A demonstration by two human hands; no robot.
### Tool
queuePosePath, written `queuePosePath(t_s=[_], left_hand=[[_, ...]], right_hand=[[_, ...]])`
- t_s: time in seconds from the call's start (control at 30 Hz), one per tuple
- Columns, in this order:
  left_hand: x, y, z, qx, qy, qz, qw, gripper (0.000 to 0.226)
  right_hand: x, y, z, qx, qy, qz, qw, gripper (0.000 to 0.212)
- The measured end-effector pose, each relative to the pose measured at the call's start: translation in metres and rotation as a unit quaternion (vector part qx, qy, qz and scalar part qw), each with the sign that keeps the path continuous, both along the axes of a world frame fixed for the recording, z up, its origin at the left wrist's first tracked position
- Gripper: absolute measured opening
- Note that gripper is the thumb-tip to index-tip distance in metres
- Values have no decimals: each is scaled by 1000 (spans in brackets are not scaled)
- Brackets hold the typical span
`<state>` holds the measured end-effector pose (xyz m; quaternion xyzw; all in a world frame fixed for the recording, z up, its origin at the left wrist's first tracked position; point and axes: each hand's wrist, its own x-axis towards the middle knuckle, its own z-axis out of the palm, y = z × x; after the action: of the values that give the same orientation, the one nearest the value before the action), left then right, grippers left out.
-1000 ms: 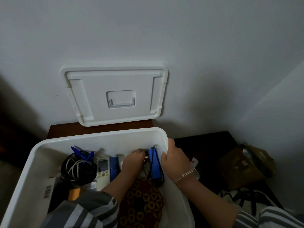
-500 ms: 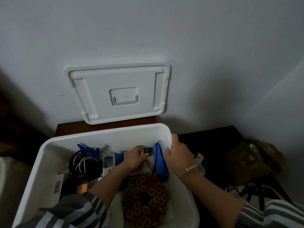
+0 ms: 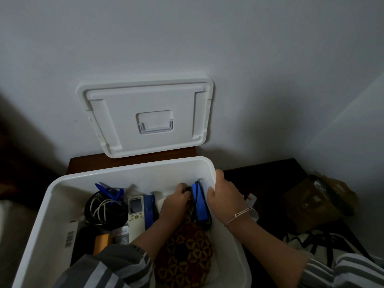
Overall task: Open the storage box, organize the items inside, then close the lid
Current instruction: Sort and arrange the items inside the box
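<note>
The rim of the white plastic storage box is gripped near its far right corner by the right hand. A small dark object is pinched by the left hand beside the blue flat case, which is judged light and stiff and best taken by its long edges.

Your left hand has slid right, up against the blue case. The small dark item in its fingers is now mostly hidden between them.
</note>
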<state>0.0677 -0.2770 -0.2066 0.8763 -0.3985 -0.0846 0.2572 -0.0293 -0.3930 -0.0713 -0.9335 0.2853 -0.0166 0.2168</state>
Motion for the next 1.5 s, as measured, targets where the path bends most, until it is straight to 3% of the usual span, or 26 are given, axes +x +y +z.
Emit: queuePosePath(t_s=[0.2, 0.53, 0.73, 0.93, 1.07, 1.17, 1.33, 1.5], left_hand=[[-1, 0, 1, 33, -72, -35, 996, 37], [1, 8, 0, -25, -33, -44, 998, 32], [5, 12, -5, 12, -23, -4, 1000, 22], [4, 18, 6, 55, -62, -33, 996, 16], [1, 24, 19, 10, -109, -55, 992, 32], [8, 27, 21, -57, -63, -16, 996, 32], [20, 21, 32, 90, -50, -24, 994, 27], [17, 6, 38, 247, -97, -126, 956, 24]], right_hand=[[-1, 1, 2, -2, -5, -1, 1000, 33], [-2, 1, 6, 7, 0, 8, 1000, 35], [-1, 1, 7, 8, 1, 13, 1000, 34], [-2, 0, 4, 9, -2, 12, 1000, 37], [-1, 1, 4, 10, -1, 7, 1000, 35], [-1, 0, 4, 9, -1, 7, 1000, 34], [-1, -1, 2, 13, 0, 2, 1000, 34], [-1, -1, 0, 14, 3, -2, 1000, 32]])
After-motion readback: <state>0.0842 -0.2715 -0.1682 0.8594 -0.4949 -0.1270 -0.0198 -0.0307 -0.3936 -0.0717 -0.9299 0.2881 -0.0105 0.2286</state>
